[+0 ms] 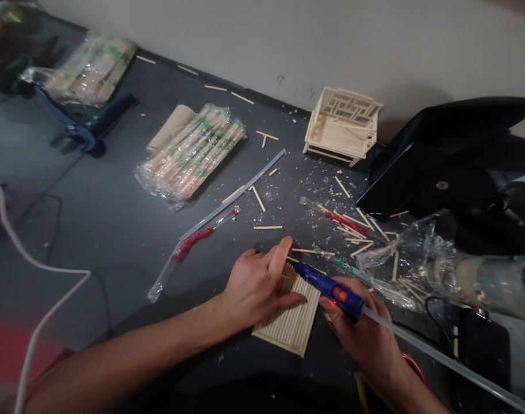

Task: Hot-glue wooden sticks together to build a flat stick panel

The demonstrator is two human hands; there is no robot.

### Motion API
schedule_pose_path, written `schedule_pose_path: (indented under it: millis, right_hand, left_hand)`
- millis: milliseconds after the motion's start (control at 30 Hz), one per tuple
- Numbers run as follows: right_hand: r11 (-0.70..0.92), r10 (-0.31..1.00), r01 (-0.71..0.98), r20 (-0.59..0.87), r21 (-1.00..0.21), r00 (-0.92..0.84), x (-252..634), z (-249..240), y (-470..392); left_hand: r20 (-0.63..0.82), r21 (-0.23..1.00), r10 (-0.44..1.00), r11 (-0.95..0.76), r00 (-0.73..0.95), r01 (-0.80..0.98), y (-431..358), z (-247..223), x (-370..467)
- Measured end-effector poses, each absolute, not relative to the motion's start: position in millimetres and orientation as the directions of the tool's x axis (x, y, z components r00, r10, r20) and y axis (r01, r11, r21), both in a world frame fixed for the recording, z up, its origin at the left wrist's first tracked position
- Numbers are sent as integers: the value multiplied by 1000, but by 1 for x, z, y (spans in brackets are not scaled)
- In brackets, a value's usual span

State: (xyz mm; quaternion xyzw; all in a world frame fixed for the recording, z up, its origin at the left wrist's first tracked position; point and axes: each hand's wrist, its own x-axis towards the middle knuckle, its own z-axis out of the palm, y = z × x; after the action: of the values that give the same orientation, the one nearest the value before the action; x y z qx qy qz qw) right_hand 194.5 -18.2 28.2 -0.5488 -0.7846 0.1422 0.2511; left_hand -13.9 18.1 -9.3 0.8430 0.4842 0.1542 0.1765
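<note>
My right hand (366, 322) is closed around a blue hot glue gun (326, 286), with a long clear glue stick (443, 356) sticking out of its back. The gun's nozzle points left at the far edge of a flat panel of thin wooden sticks (283, 328). My left hand (257, 282) grips this panel from the left, thumb across its face and fingers at the far edge. The fingers partly hide the panel's upper left and the nozzle's tip.
Beyond the hands stands a small wooden stick model (342, 129) like a bench. Wrapped chopsticks (197, 152), a loose glue stick (232, 195), and scattered stick pieces (352, 230) lie about. A plastic bottle (482, 284) is on the right; a white cable (50, 267) runs on the left.
</note>
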Motion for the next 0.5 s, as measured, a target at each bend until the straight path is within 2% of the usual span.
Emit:
schedule_pose_path:
  millis: [300, 500]
  right_hand:
    - [313, 948, 810, 214, -495, -235, 205, 30, -25]
    - [294, 949, 855, 234, -428, -210, 215, 35, -31]
  left_hand:
    - [65, 463, 876, -450, 478, 763, 18, -11, -15]
    - [68, 449, 865, -472, 498, 759, 19, -7, -15]
